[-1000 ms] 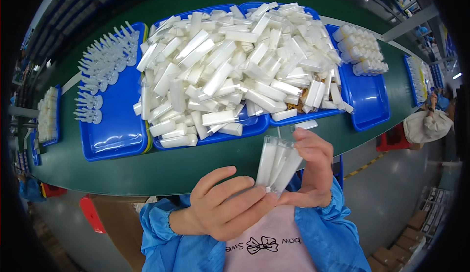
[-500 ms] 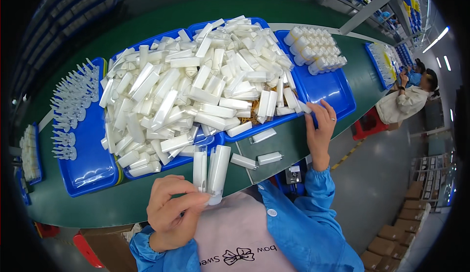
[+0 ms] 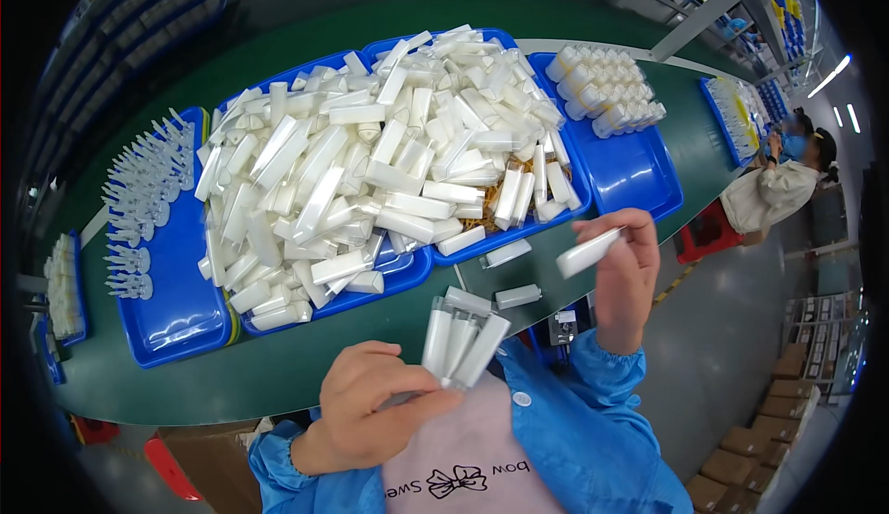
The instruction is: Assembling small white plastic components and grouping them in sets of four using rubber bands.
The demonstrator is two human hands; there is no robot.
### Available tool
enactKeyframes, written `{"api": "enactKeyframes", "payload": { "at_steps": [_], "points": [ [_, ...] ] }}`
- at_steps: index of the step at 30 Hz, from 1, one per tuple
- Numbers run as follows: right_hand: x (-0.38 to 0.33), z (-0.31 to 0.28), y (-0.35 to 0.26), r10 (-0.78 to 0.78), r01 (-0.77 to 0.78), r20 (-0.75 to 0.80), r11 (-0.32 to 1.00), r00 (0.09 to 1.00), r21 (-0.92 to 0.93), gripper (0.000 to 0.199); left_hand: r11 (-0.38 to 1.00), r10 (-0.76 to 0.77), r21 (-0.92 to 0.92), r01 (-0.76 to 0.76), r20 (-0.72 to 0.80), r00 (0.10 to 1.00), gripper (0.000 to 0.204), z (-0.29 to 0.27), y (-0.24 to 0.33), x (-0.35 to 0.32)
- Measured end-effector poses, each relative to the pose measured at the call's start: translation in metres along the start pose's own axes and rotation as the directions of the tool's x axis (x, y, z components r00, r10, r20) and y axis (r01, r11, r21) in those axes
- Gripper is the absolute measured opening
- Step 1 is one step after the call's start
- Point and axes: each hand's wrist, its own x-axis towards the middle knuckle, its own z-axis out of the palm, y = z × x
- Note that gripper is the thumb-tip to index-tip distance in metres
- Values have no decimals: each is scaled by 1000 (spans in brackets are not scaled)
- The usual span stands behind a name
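Head view shows her left hand (image 3: 370, 417) at six o'clock, fingers closed around a fanned bundle of white plastic tubes (image 3: 460, 336) for stacking, while the right hand (image 3: 622, 278) pinches another white tube (image 3: 585, 253) beside the heaped blue plastic tray (image 3: 407, 269) at twelve.

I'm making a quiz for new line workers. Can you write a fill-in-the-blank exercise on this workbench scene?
1. The left hand holds a fanned bunch of white plastic tubes, while the right hand holds ____ white tube.
2. The big heap of white tubes lies in shallow plastic trays coloured ____.
3. The trays rest on a long belt coloured ____.
4. The person's sleeves are ____.

Missing words: one; blue; green; blue
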Motion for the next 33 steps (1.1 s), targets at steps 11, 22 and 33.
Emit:
{"api": "enactKeyframes", "payload": {
  "at_steps": [11,22,33],
  "points": [
    [-14,44,2,184,-225,283,967,941,122,29,984,160,76,-162,37,986,24,5,3,4],
    [-10,39,-7,205,-251,368,964,907,83,21,985,148,83,-152,59,987,27,5,6,8],
    [-24,44,-7,259,-328,570,944,780,20,25,992,113,53,-118,80,990,25,7,8,7]
  ]
}}
